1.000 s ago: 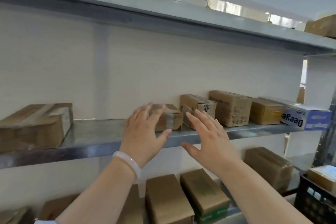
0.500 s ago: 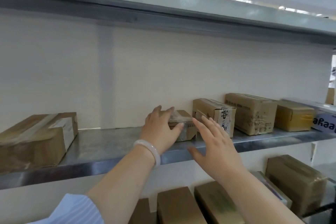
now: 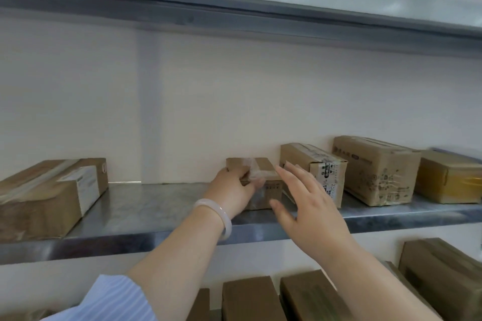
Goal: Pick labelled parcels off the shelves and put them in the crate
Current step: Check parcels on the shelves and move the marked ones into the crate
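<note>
A person's left hand (image 3: 232, 191), wearing a pale bangle (image 3: 220, 216) at the wrist, is gripping a small brown cardboard parcel sealed with clear tape (image 3: 271, 189), with the fingers curling over its top left edge and the thumb lying across its front. The parcel is sitting on a grey metal shelf (image 3: 156, 211), near the back wall, just beside a taller brown cardboard box (image 3: 310, 161) on its right. The right hand (image 3: 307, 208) is hovering at the parcel's right side, fingers straight and spread, holding nothing; whether it is touching the parcel is unclear
</note>
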A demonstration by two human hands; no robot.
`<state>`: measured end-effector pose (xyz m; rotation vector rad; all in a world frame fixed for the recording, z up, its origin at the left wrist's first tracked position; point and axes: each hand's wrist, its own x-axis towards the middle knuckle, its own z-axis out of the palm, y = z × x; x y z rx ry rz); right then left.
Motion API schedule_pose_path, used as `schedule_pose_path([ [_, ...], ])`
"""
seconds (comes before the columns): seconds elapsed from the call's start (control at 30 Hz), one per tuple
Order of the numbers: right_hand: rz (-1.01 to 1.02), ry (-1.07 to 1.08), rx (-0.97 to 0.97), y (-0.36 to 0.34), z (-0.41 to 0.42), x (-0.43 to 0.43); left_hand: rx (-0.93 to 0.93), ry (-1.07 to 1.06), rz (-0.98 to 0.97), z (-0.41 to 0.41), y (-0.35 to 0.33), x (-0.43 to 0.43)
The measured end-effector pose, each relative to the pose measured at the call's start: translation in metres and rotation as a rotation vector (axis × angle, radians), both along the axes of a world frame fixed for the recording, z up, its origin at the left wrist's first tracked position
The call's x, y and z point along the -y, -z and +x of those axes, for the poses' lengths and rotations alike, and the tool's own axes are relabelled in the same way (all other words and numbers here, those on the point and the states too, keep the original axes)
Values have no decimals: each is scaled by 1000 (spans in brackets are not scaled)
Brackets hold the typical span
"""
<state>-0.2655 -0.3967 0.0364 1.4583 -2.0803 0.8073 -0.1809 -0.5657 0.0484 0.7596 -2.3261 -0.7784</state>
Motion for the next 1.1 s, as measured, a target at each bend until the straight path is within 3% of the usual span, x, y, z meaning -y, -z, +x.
schedule_pose_path([
  [0.33,-197,-217,133,-15,1,14,-339,-8,-242,35,2,-8],
  [0.4,-243,-272,276,-18,3,22,-405,8,-283,44,3,-9],
  [0.57,-300,-447,861,-26,5,45,-474,1,-337,59,1,-12],
  [0.67,-282,-552,992,-22,8,51,-476,-6,-351,63,3,-14],
  [0.77,-347,-574,943,-18,11,50,-504,-30,-294,70,3,-19],
  [0.87,-382,-541,740,-16,18,48,-517,-63,-223,78,-3,-27],
  [1.0,-377,-463,431,-16,30,46,-546,-56,12,80,-10,-33],
  [1.1,-372,-491,385,-12,37,43,-636,18,174,78,-14,-39],
])
